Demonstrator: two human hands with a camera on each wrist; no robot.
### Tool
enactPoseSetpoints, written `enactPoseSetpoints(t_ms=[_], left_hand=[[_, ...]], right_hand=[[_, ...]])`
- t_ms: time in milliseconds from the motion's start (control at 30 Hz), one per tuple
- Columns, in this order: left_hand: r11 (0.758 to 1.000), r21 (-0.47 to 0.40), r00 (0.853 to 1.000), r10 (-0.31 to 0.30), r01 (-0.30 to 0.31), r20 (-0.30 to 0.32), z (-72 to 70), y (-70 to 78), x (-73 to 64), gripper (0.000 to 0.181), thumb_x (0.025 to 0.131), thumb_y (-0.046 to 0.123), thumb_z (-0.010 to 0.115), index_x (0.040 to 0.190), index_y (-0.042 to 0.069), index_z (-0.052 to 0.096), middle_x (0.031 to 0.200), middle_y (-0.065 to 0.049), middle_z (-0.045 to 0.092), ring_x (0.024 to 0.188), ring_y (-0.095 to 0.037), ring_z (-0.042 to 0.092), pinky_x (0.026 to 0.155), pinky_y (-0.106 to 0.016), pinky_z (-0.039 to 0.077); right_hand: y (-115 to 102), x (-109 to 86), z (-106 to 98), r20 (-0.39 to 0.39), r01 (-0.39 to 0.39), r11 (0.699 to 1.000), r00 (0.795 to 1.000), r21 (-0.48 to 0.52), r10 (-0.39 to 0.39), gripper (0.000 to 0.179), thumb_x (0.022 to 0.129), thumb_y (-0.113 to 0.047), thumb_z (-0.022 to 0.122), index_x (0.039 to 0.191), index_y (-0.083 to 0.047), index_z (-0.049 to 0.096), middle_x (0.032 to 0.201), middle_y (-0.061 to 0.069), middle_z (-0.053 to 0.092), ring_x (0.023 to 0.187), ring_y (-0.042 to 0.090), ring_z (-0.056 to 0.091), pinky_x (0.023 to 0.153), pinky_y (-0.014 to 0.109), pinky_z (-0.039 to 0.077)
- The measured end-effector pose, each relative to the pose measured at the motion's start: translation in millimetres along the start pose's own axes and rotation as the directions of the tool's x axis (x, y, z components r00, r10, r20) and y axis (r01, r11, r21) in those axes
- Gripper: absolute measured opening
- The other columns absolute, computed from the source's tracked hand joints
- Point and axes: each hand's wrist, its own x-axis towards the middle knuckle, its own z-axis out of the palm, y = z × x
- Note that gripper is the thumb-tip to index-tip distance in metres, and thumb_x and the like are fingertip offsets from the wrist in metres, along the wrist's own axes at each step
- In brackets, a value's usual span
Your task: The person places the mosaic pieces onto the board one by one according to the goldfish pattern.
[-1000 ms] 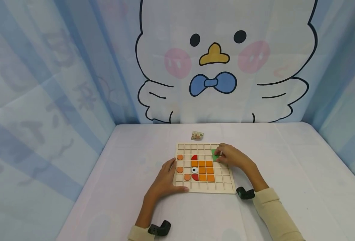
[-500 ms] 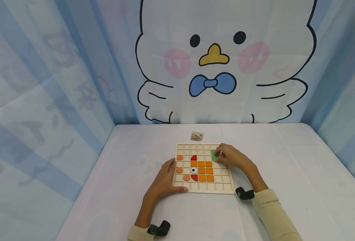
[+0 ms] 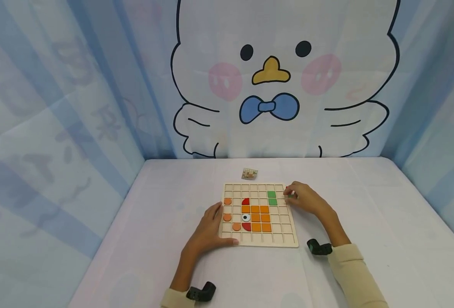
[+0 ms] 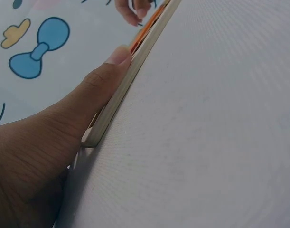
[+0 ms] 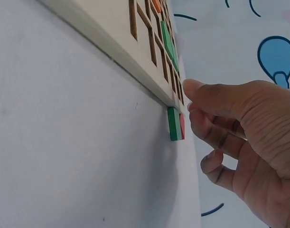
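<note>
A pale wooden grid board (image 3: 284,239) lies flat on the table. My left hand (image 3: 207,231) holds its front left corner, with the fingers along the left edge and the thumb (image 4: 102,76) over the front edge. Two green tiles (image 3: 271,197) sit one behind the other in its right part. Beyond the board's right edge, my right hand (image 3: 307,201) hovers with loosely bent fingers and nothing visible between thumb and index finger. Just by its fingertips, a loose green block (image 5: 173,124) and a red piece (image 5: 182,126) lie against the board's side.
Orange square tiles (image 3: 255,217), red quarter-round tiles (image 3: 246,227), a white eye tile (image 3: 245,217) and orange discs (image 3: 227,217) fill other cells. Behind the board lies a small patterned packet (image 3: 249,173). A printed curtain (image 3: 273,132) hangs at the table's back.
My right hand has drawn away from the two green tiles, moving right past the board's edge and leaving both in full view in their cells. The left hand keeps its hold.
</note>
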Motion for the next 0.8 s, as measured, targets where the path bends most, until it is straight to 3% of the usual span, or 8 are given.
enactPoseSetpoints(t_ms=[300,600,800], left_hand=[[1.0,-0.002,1.0,-0.004,0.004,-0.001,-2.1,1.2,-1.2,0.124,0.065,0.068,0.077,0.157,0.01,0.017,0.163,-0.008,0.017,0.149,-0.026,0.02,0.119,-0.048,0.028],[1.0,-0.012,1.0,0.0,0.0,-0.006,-2.1,1.4,-1.3,0.123,0.065,0.067,0.077,0.157,0.009,0.018,0.163,-0.009,0.017,0.149,-0.027,0.02,0.119,-0.049,0.027],[1.0,-0.017,1.0,0.001,-0.001,0.004,-2.5,3.1,-1.8,0.122,0.066,0.065,0.078,0.156,0.007,0.019,0.163,-0.011,0.017,0.149,-0.029,0.02,0.118,-0.049,0.028]], right_hand=[[10.1,-6.0,-6.9,0.007,-0.106,0.994,0.994,-0.026,0.107,0.023,0.085,-0.01,0.075,0.104,0.001,0.069,0.101,0.012,0.064,0.087,0.023,0.057,0.079,0.04,0.052],[14.5,-2.6,-6.4,0.043,-0.106,0.993,0.993,-0.052,0.109,0.03,0.084,-0.014,0.076,0.108,0.001,0.068,0.1,0.013,0.063,0.084,0.021,0.055,0.078,0.038,0.052],[15.8,-0.3,-4.3,0.056,-0.114,0.992,0.992,-0.055,0.117,0.025,0.084,-0.014,0.077,0.103,-0.001,0.069,0.1,0.011,0.063,0.082,0.019,0.054,0.075,0.035,0.051]])
